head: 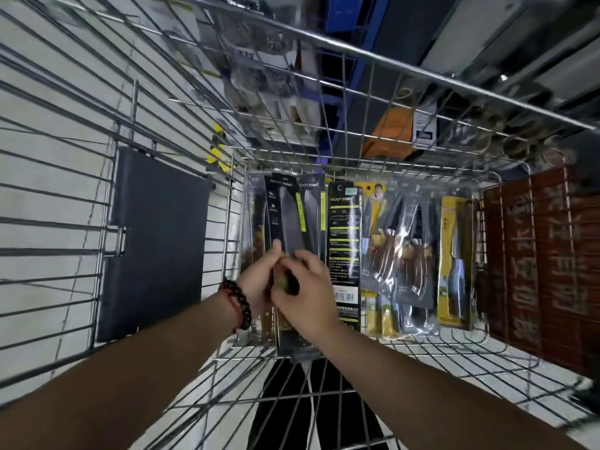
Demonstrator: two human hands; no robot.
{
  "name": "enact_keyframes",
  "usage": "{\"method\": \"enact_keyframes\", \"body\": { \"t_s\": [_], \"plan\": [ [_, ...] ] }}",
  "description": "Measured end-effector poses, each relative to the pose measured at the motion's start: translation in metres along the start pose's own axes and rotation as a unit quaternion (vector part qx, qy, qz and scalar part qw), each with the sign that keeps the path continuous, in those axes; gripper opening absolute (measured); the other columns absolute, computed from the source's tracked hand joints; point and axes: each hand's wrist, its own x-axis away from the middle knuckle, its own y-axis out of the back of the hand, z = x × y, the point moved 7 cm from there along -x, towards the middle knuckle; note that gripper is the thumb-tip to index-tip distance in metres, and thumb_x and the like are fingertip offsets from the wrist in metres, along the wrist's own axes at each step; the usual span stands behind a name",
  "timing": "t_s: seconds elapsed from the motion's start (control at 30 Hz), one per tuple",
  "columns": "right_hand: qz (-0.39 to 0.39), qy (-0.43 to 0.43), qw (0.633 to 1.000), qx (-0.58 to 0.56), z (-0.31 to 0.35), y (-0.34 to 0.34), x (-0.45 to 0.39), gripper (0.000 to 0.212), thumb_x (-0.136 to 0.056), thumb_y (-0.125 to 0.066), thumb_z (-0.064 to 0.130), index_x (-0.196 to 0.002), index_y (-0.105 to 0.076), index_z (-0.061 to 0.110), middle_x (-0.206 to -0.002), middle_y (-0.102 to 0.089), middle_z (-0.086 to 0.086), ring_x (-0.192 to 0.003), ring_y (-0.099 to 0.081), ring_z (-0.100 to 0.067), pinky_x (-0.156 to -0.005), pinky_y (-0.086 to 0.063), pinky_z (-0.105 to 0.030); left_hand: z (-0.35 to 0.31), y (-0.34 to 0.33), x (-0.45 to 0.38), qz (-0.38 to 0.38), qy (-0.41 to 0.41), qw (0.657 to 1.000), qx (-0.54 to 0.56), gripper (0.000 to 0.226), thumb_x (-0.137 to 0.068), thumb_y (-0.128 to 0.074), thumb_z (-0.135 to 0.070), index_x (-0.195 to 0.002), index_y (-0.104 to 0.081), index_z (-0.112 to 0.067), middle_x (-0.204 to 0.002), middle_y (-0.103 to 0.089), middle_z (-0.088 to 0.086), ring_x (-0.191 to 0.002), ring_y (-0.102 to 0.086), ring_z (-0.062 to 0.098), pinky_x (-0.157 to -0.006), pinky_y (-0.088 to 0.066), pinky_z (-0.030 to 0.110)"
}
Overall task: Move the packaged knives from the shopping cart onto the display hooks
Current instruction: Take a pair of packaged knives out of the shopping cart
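A shop: a wire shopping cart (357, 76) holds packaged knives (344, 235) beside stocked shelves (406, 125).

A dark grey flat panel (156, 241) leans against the left wire wall. A red-brown sign with pale characters (542, 264) stands at the right wall. Beyond the far wire wall, blurred, sit an orange box (388, 131) and a blue shelf upright (349, 92). Pale floor tiles (65, 102) show through on the left.

The shopping cart (422, 73) is standing open above, while its wire walls are hemming the packaged knives (344, 238), which are lying tightly side by side.
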Motion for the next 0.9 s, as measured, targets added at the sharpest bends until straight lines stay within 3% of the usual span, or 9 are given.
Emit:
{"method": "enact_keyframes", "body": {
  "t_s": [0.13, 0.23, 0.3, 0.37, 0.47, 0.53, 0.63, 0.73, 0.9],
  "plan": [
    [0.0, 0.026, 0.995, -0.097, 0.007, 0.005, -0.001, 0.034, -0.082, -0.058, 0.029, -0.113, -0.065, 0.017, -0.117, -0.057, 0.007, -0.112, -0.05, -0.005, -0.097, -0.038, -0.015, 0.006, 0.025, -0.021, -0.069, -0.006, 0.997, -0.019, 0.081, -0.052, -0.073, -0.077, -0.11, -0.071, -0.02, -0.131, -0.061, 0.011, -0.122, -0.056, 0.03, -0.107, -0.038, 0.052],
    [-0.086, -0.087, 0.965, -0.231, -0.02, 0.024, -0.012, 0.023, -0.087, -0.061, 0.001, -0.103, -0.061, 0.017, -0.104, -0.061, 0.003, -0.089, -0.057, -0.007, -0.072, -0.042, -0.003, 0.015, 0.047, -0.036, -0.103, 0.009, 0.995, -0.014, 0.092, -0.047, -0.077, -0.077, -0.12, -0.065, -0.022, -0.139, -0.054, 0.015, -0.128, -0.05, 0.037, -0.107, -0.036, 0.059],
    [-0.126, -0.195, 0.931, -0.284, -0.052, 0.027, -0.023, 0.018, -0.089, -0.061, 0.003, -0.105, -0.063, 0.01, -0.105, -0.064, -0.005, -0.083, -0.057, -0.015, -0.071, -0.049, -0.011, 0.014, 0.056, -0.037, -0.117, 0.007, 0.993, -0.016, 0.088, -0.047, -0.08, -0.073, -0.12, -0.062, -0.027, -0.139, -0.054, 0.013, -0.126, -0.051, 0.038, -0.104, -0.039, 0.059],
    [-0.074, -0.257, 0.941, -0.21, -0.073, 0.019, -0.036, 0.028, -0.091, -0.062, 0.015, -0.117, -0.059, 0.007, -0.114, -0.063, -0.008, -0.085, -0.055, -0.018, -0.072, -0.047, -0.021, 0.0, 0.054, -0.021, -0.13, 0.001, 0.991, -0.029, 0.103, -0.043, -0.082, -0.071, -0.131, -0.053, -0.026, -0.136, -0.056, 0.012, -0.119, -0.056, 0.037, -0.098, -0.045, 0.058],
    [0.002, -0.254, 0.966, -0.047, -0.082, 0.001, -0.05, 0.026, -0.09, -0.062, 0.033, -0.105, -0.052, 0.013, -0.099, -0.058, -0.005, -0.072, -0.051, -0.017, -0.054, -0.038, -0.022, -0.004, 0.065, -0.024, -0.119, 0.005, 0.991, -0.056, 0.111, -0.047, -0.086, -0.065, -0.141, -0.04, -0.028, -0.132, -0.057, 0.023, -0.114, -0.057, 0.047, -0.09, -0.049, 0.062],
    [0.001, -0.266, 0.963, 0.046, -0.086, -0.013, -0.054, 0.039, -0.09, -0.059, 0.041, -0.115, -0.045, 0.014, -0.112, -0.053, -0.008, -0.091, -0.058, -0.024, -0.069, -0.049, -0.029, -0.007, 0.067, -0.025, -0.105, 0.004, 0.993, -0.059, 0.114, -0.042, -0.089, -0.062, -0.14, -0.042, -0.027, -0.142, -0.042, 0.03, -0.127, -0.041, 0.055, -0.096, -0.039, 0.07],
    [-0.038, -0.291, 0.947, 0.13, -0.088, -0.025, -0.056, 0.048, -0.091, -0.058, 0.015, -0.131, -0.032, 0.011, -0.134, -0.041, -0.013, -0.118, -0.048, -0.034, -0.083, -0.049, -0.045, -0.014, 0.062, -0.022, -0.096, -0.011, 0.992, -0.078, 0.126, -0.037, -0.088, -0.066, -0.145, -0.036, -0.027, -0.145, -0.042, 0.023, -0.131, -0.042, 0.047, -0.102, -0.039, 0.063],
    [-0.058, -0.258, 0.952, 0.156, -0.087, -0.02, -0.059, 0.052, -0.085, -0.061, 0.004, -0.128, -0.033, 0.011, -0.126, -0.048, -0.014, -0.107, -0.056, -0.033, -0.073, -0.052, -0.041, -0.017, 0.056, -0.02, -0.075, -0.015, 0.993, -0.088, 0.117, -0.046, -0.085, -0.066, -0.145, -0.031, -0.035, -0.145, -0.045, 0.021, -0.128, -0.047, 0.043, -0.102, -0.042, 0.059],
    [-0.071, -0.245, 0.962, 0.099, -0.09, -0.009, -0.062, 0.05, -0.078, -0.075, 0.027, -0.111, -0.039, 0.016, -0.098, -0.062, -0.004, -0.081, -0.061, -0.026, -0.061, -0.051, -0.034, -0.024, 0.08, -0.026, -0.095, -0.033, 0.994, -0.039, 0.109, -0.063, -0.084, -0.053, -0.15, -0.028, -0.018, -0.144, -0.047, 0.018, -0.127, -0.049, 0.039, -0.099, -0.043, 0.048]
  ]
}}
